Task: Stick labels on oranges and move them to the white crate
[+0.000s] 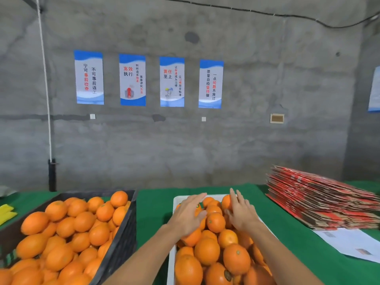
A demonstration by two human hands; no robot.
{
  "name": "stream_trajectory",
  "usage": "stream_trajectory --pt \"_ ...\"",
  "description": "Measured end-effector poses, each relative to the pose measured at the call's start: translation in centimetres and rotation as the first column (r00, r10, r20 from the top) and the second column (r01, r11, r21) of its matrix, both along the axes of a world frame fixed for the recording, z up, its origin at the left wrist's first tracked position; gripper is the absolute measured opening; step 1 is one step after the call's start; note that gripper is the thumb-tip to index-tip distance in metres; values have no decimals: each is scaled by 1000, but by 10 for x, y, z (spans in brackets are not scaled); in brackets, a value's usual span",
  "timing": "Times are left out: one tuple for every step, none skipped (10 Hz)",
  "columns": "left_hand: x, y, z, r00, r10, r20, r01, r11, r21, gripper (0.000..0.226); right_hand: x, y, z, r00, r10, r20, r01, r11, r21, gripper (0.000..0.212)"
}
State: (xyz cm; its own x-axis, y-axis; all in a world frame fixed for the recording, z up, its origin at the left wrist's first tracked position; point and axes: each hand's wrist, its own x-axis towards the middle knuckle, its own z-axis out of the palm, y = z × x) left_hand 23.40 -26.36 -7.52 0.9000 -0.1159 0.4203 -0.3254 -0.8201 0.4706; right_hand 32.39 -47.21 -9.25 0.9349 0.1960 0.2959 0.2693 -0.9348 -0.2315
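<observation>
A white crate [176, 199] stands in front of me, heaped with oranges; one orange [215, 222] lies between my hands, and an orange at the bottom edge carries a dark label [227, 275]. My left hand [190, 212] lies flat on the far oranges with its fingers spread. My right hand [240, 210] rests on the pile too, fingers spread against an orange [226, 201] at the far rim. Neither hand grips anything that I can see. To the left, a black crate [125, 233] holds several unlabelled oranges [82, 223].
Everything stands on a green-covered table [154, 204]. A stack of flattened red cartons [320, 200] lies at the right, with white sheets of paper [349, 243] in front of it. Yellow items [6, 212] sit at the left edge. A concrete wall with posters is behind.
</observation>
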Motion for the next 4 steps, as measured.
stream_trajectory --pt "-1 10 -2 998 55 -10 -56 998 -26 61 10 -3 -2 995 77 -68 -73 995 63 69" --pt "-11 20 3 996 92 -20 -93 994 -54 60 4 -3 -1 994 99 -54 -98 995 24 61" --pt "-27 31 8 994 111 -9 -111 986 -122 62 -12 4 12 998 55 4 -55 998 24 53" --pt "-52 37 21 982 173 77 -156 969 -194 60 -46 17 40 983 85 162 -105 987 119 52"
